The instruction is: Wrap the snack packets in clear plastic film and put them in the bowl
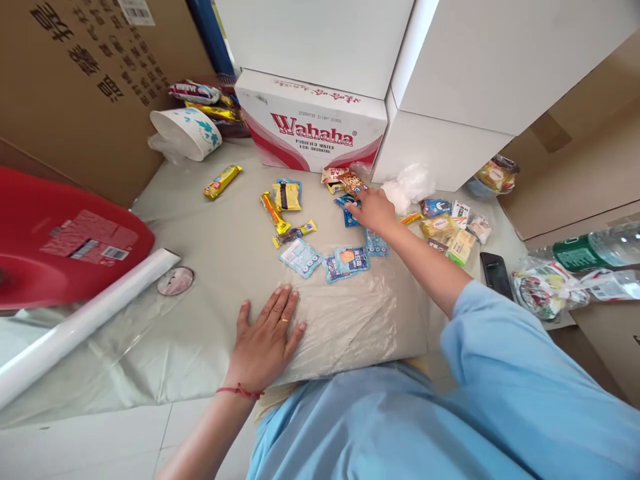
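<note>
Left hand: the left hand (267,337) is laid flat, fingers spread wide, on the near edge of a clear plastic sheet (350,320); nothing is held. It is probably pressed down to pin the sheet and to prop the forward lean.
Right hand: the right hand (374,210) is stretched far across the worktop (225,247), fingers extended onto a small blue packet (349,212). Whether the packet is gripped cannot be told.
Blue packet: it lies far and central, just in front of the Wahaha box (313,123), among other snack packets.
Nearer packets: pale blue sachets (345,261) are spread at the sheet's far edge; a yellow bar (223,181) lies apart to the left.
Right side: more packets, a dark phone (496,273) and a water bottle (595,250) are seen.
Left side: a red plastic item (60,247), a white roll (85,317) and a tipped paper bowl (186,133) are seen.
In the way: the far reach is bounded by stacked white boxes (450,143) and crumpled white plastic (410,183).
</note>
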{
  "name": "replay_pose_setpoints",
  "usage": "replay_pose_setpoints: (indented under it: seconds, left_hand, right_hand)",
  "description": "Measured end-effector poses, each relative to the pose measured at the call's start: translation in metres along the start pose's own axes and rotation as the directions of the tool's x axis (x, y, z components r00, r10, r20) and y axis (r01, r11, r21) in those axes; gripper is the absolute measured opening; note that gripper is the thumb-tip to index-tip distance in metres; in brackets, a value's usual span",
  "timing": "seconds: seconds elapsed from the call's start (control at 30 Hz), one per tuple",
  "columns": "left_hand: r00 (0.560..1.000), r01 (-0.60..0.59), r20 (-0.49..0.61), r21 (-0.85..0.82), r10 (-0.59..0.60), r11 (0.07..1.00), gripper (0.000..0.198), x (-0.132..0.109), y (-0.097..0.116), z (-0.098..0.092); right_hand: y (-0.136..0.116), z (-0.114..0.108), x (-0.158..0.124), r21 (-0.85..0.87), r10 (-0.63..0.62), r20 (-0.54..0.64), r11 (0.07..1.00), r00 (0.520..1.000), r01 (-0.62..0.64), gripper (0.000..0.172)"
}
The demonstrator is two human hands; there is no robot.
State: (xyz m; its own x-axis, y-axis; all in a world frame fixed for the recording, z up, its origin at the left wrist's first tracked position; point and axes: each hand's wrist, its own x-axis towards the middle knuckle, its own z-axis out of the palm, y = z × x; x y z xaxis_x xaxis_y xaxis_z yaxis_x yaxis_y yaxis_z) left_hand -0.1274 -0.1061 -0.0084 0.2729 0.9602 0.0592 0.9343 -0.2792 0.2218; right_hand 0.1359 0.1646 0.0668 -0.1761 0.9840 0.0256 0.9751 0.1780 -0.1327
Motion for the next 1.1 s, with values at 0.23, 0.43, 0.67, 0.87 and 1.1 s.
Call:
replay_pose_setpoints:
  seconds: [0.23, 0.43, 0.67, 0.87, 1.1]
  left_hand:
    - [1.000, 0.011, -0.007, -0.022, -0.011, 1.000, 0.065, 0.000, -0.001, 0.002]
    - [1.000, 0.017, -0.014, -0.039, -0.018, 0.999, 0.064, 0.001, -0.001, 0.001]
    - [0.999, 0.022, 0.027, -0.029, -0.022, 0.999, 0.061, 0.001, 0.004, -0.003]
    - [0.999, 0.037, 0.023, -0.047, -0.036, 0.998, 0.061, 0.000, 0.003, -0.003]
    - [0.999, 0.012, -0.036, -0.031, -0.013, 0.999, 0.061, -0.001, 0.000, -0.002]
  right_hand:
    - [-0.001, 0.000, 0.039, -0.025, -0.075, 0.191, 0.996, 0.979, 0.081, 0.044]
    - [0.038, -0.003, 0.016, -0.047, -0.395, 0.233, 0.908, 0.889, 0.416, 0.055]
    - [0.029, -0.005, -0.001, -0.249, -0.403, 0.195, 0.861, 0.894, 0.443, 0.056]
    - [0.023, -0.023, 0.011, -0.219, -0.402, 0.109, 0.883, 0.909, 0.416, 0.053]
    - [0.051, -0.060, -0.068, 0.089, -0.477, 0.081, 0.878, 0.875, 0.471, 0.049]
